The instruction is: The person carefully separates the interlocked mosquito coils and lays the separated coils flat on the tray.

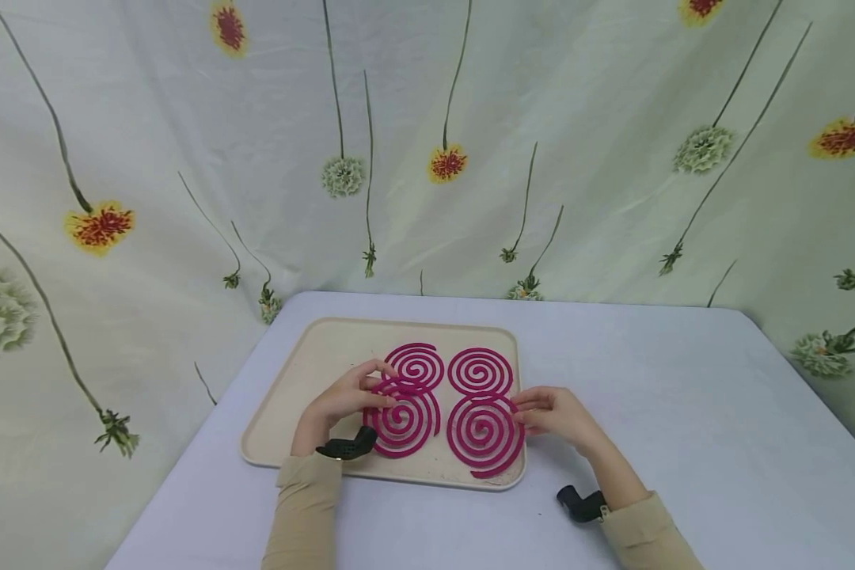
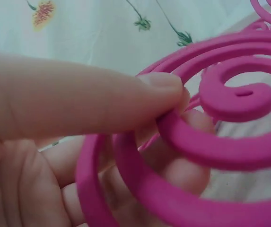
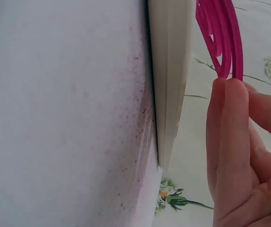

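Note:
Several magenta mosquito coils are in view at a beige tray. My left hand [image 1: 342, 400] is at the front left coil [image 1: 399, 416], pinching its outer rings between thumb and fingers; in the left wrist view the thumb lies across the rings of this coil [image 2: 211, 153]. At the tray's right side, my right hand [image 1: 559, 415] pinches the edge of the front right coil [image 1: 482, 430]. The right wrist view shows that coil [image 3: 237, 38] edge-on at the fingertips, above the tray's rim. Behind them lie a back left coil [image 1: 415, 370] and a back right coil [image 1: 479, 374], partly overlapped by the front ones.
The beige tray [image 1: 306, 380] has a raised rim and sits on a white-covered table [image 1: 648, 396]. Small dark pink specks mark the white surface beside the tray in the right wrist view. A flowered curtain [image 1: 399, 222] hangs behind the table.

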Available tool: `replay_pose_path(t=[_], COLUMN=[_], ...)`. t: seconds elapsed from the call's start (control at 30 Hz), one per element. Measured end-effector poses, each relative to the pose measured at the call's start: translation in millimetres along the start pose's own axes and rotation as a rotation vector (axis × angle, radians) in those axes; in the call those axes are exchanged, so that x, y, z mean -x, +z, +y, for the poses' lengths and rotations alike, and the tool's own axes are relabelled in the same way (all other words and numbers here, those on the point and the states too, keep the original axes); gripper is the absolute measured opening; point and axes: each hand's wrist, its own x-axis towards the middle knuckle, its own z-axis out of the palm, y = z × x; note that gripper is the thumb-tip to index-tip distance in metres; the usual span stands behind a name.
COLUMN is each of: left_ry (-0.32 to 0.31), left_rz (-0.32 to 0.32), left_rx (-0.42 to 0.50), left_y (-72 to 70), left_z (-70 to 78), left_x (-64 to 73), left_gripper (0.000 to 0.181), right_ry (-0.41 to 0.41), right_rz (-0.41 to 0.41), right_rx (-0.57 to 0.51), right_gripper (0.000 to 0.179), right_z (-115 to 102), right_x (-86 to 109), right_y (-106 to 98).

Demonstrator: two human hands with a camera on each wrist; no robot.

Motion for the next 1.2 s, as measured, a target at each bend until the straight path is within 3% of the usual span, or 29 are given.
replay_pose_path(t=[0.33,0.57,0.77,1.0,1.2], left_ry=[-0.020,-0.063,-0.045,-0.058,0.023], left_rz=[0.122,0.156,0.152,0.203,0.282], left_rx=[-0.223,-0.294,-0.345,-0.416,-0.475], left_y=[6.3,10.1,10.0,10.4,16.1], left_z=[1.2,-0.4,1.2,8.2,19.2], left_x=[-3.1,-5.0,-3.6,-2.4,-4.1], left_gripper=[0.032,0.022,0.017,0.014,0.014], right_ry=[-0.015,0.035,0.088,0.073,0.022], right_rz=[-0.012,0.044,0.076,0.081,0.123], right_rx=[0.134,0.248,0.364,0.440,0.493], right_gripper=[0.031,0.028,0.023,0.021,0.026], right_z=[4,1,-3,-14,-30], right_x=[-1.3,-2.2,-2.1,4.7,13.3], right_y=[6,11,16,14,2])
